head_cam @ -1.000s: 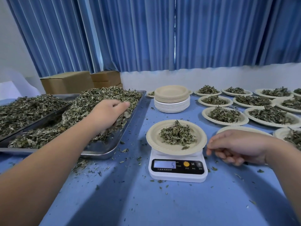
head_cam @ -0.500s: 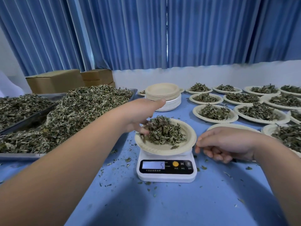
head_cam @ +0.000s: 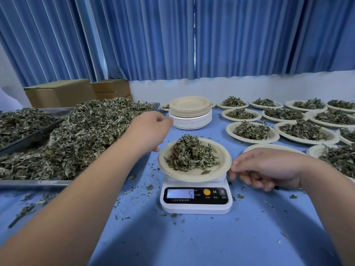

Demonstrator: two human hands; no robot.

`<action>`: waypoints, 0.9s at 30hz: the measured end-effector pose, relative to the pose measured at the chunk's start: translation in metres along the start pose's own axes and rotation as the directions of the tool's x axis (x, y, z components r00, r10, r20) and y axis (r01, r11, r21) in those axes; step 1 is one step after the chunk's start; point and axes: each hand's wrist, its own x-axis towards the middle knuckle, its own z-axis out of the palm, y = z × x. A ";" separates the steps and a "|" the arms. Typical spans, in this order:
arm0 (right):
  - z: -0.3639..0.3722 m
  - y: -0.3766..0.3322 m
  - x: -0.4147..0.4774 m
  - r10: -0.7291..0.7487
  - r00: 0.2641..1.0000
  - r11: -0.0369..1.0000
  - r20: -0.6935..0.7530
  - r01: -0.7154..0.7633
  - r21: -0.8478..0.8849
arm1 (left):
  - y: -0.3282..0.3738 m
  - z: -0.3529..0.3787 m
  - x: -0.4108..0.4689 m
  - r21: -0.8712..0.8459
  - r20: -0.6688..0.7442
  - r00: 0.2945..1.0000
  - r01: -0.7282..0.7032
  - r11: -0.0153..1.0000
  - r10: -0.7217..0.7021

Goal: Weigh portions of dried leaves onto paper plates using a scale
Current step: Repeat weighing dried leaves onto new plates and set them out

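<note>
Dried leaves (head_cam: pixel 92 135) lie in bulk on the metal tray (head_cam: pixel 34 182) at the left of the table (head_cam: pixel 192 237); filled plates (head_cam: pixel 251 131) occupy the right rear. The current portion (head_cam: pixel 191 152) sits heaped on the paper plate (head_cam: pixel 194 176) on the scale (head_cam: pixel 196 207), at table centre. Compared with a second ago, this heap is clearly taller: a fresh handful from the tray now lies on it. The left hand (head_cam: pixel 149 131) is clear of the plate, above and to its left; its fingers curl under, and whether they retain any leaves cannot be told. The right hand (head_cam: pixel 269 167) rests on the table just beside the plate rim, fingers loosely curled, holding nothing. The display (head_cam: pixel 180 193) shows a 5, unchanged despite the added load. The reading is probably not yet settled, so confirm it before adjusting the portion.
</note>
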 end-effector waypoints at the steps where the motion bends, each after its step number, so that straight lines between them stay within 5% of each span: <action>1: -0.001 0.000 -0.001 0.001 1.000 1.000 -0.004 -0.001 -0.001 | -0.007 0.002 -0.001 -0.014 -0.064 0.998 -0.029 0.999 0.028; 5: -0.005 0.000 -0.003 0.013 0.999 1.000 -0.041 -0.012 0.022 | -0.040 0.013 -0.011 -0.204 -0.157 0.988 -0.034 0.978 0.002; 12: -0.003 -0.003 0.003 0.041 0.971 0.999 -0.235 -0.033 0.042 | -0.059 0.014 -0.018 -0.201 -0.207 0.978 -0.047 0.978 0.004; 22: 0.006 -0.004 0.015 0.008 0.827 0.999 -0.562 0.017 0.040 | -0.046 0.016 -0.023 -0.133 -0.235 0.955 -0.214 0.968 0.179; 27: 0.003 -0.004 0.016 -0.060 0.799 0.998 -0.599 0.055 -0.028 | -0.016 0.011 0.002 0.120 0.008 0.939 -0.342 0.932 0.344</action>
